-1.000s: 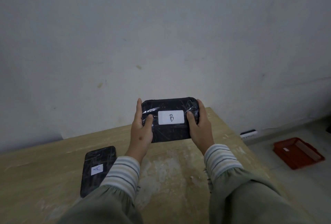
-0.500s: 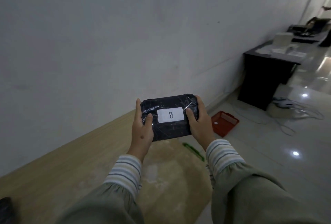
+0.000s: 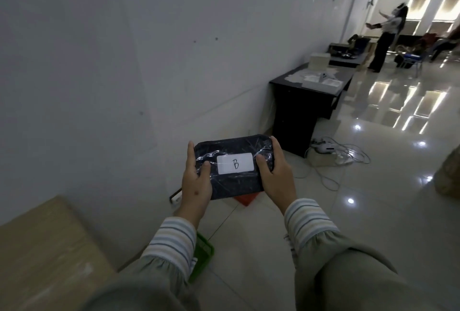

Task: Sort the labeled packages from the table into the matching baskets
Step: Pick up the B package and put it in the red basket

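A black plastic-wrapped package (image 3: 234, 181) with a white label reading "B" is held flat in front of me, above the floor. My left hand (image 3: 195, 185) grips its left end and my right hand (image 3: 277, 176) grips its right end, thumbs on top. Just below the package a corner of the red basket (image 3: 245, 200) shows on the floor; the rest is hidden behind the package. The green basket (image 3: 202, 258) sits on the floor by the table corner, partly covered by my left sleeve. The wooden table (image 3: 47, 256) fills the lower left.
A white wall runs along the left. A black desk (image 3: 298, 116) with papers stands against it farther on, with white cables and a device (image 3: 328, 151) on the glossy tiled floor beside it. A person (image 3: 383, 39) stands far off at the upper right.
My view has swung right, away from the table. The package labeled "A" has left the view, and the baskets now lie below my hands. Both hands keep hold of the "B" package.
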